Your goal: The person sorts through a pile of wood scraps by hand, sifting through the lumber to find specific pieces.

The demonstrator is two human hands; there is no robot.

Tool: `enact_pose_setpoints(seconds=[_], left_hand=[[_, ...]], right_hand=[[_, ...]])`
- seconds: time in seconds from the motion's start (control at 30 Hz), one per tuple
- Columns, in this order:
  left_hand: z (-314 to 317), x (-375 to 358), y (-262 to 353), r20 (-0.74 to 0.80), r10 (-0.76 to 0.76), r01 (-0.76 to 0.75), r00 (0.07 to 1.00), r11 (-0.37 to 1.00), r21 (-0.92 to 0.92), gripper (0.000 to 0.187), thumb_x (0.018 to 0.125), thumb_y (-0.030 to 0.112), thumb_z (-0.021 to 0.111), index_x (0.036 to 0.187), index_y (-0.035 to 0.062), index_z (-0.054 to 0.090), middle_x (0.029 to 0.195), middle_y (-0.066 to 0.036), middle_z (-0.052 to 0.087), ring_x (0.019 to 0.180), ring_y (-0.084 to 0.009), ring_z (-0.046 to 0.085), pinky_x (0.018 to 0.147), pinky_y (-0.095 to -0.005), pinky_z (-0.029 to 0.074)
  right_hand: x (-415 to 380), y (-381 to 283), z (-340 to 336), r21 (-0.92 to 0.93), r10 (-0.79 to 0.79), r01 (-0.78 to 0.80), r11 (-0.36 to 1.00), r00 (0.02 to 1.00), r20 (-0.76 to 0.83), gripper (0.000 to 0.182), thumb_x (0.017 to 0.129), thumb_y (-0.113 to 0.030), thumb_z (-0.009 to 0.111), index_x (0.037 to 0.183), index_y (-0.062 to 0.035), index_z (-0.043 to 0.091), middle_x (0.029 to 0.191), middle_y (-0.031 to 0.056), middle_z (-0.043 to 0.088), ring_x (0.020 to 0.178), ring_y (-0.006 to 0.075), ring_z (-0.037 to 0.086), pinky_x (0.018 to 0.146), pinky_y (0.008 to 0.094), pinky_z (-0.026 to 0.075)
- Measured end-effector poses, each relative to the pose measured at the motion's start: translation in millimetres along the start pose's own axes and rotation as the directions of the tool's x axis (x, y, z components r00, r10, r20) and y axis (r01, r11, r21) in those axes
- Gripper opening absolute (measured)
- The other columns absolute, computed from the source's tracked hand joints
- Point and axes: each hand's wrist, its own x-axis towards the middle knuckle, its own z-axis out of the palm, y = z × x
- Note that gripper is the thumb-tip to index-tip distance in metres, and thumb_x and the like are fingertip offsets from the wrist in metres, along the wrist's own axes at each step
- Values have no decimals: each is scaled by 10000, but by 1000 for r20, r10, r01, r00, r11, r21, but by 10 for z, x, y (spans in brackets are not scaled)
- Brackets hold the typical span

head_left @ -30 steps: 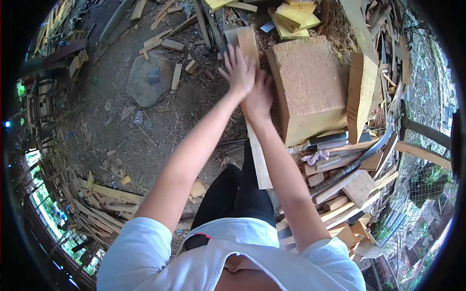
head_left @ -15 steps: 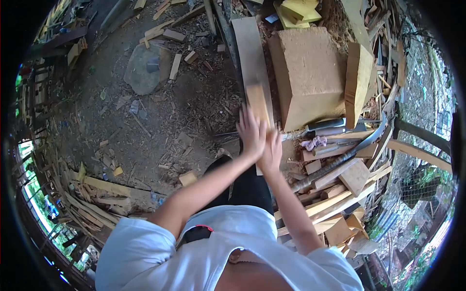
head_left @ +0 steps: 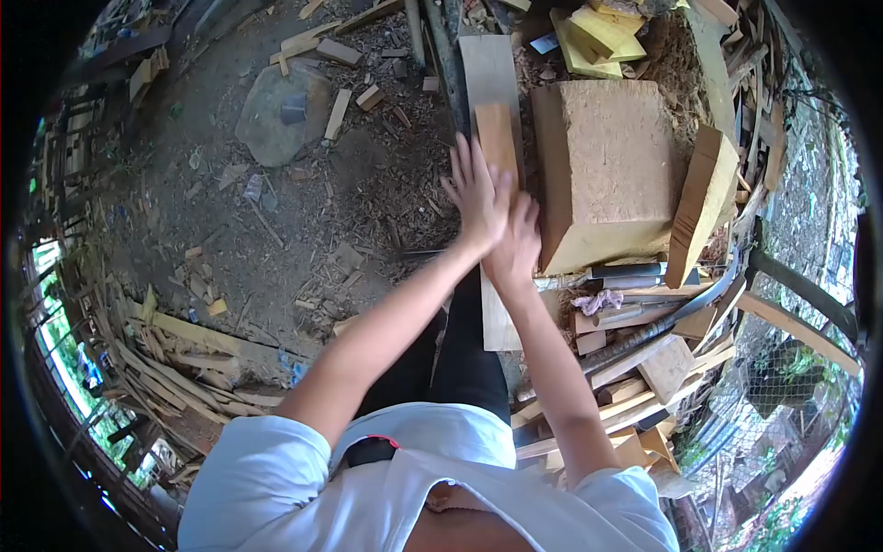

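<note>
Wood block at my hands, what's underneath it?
A longer board shows past the far end of the block. Its surface under the block, left hand and right hand is covered.

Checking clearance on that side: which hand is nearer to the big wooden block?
Right. The right hand is just left of the wooden block, near its side; the left hand is farther left.

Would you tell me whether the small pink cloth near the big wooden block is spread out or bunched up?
Bunched up: the small pink cloth lies crumpled in a wad beside wood pieces, not laid flat.
</note>
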Motion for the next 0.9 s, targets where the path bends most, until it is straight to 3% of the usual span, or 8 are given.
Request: enact_pose_setpoints(seconds=[0.17,0.23,0.37,0.43,0.57,0.7,0.8,0.9], left_hand=[[-210,1168,3,31,17,-19,999,999,48,757,932,450,441,1485,47,117,1567,-147,47,1435,-374,18,1037,-707,-2],[-309,1530,83,40,-11,9,999,999,38,771,924,460,452,1487,60,110,1566,-145,66,1434,-375,32,1048,-696,9],[-291,1729,16,100,-13,16,995,999,-37,757,924,441,458,1488,75,108,1547,-148,165,1426,-386,74,1084,-649,47],[-304,1347,78,113,0,5,994,999,-45,739,940,404,444,1473,23,103,1526,-172,202,1416,-399,94,1083,-649,63],[-150,10,-57,94,5,-12,996,997,74,729,958,366,423,1464,-28,77,1523,-210,173,1421,-382,96,1083,-649,75],[-124,-1343,-205,207,3,-48,978,976,212,755,935,325,484,1421,-115,110,1466,-288,231,1388,-402,184,1099,-582,141],[-241,-1725,-169,236,39,-112,971,946,304,724,902,308,532,1363,-154,217,1322,-295,393,1140,-376,427,956,-485,326],[-292,-1516,-108,264,8,-99,965,938,334,725,890,304,550,1359,-146,230,1278,-276,421,1071,-358,452,908,-468,346]], right_hand=[[1061,-239,214,201,160,-142,969,984,-81,441,845,-206,560,1241,-47,448,1063,169,491,1024,308,537,636,383,549],[1367,-323,130,181,86,-37,983,959,-269,375,844,-207,547,1171,-32,492,1077,186,492,1024,334,529,697,415,529],[1388,-263,165,332,129,-39,942,959,-253,377,841,-203,538,1169,-20,510,1087,185,493,1005,353,529,759,425,503],[1140,-255,59,226,90,-24,974,954,-285,405,830,-187,541,1195,-17,505,1120,190,487,1005,359,527,762,425,506],[-85,-17,100,64,-19,16,998,999,44,619,816,-178,553,1379,-27,345,1317,235,415,1231,413,419,901,447,482],[-1275,84,21,-22,-65,66,998,997,39,537,822,-184,531,1319,-18,411,1090,200,484,928,324,510,731,380,493],[-1586,124,11,-33,-45,51,998,986,159,514,817,-185,532,1290,-8,434,1049,184,487,909,307,516,707,369,496],[-1506,106,15,-7,-16,18,1000,977,211,507,815,-174,531,1280,3,433,1022,176,482,908,308,519,695,373,497]])
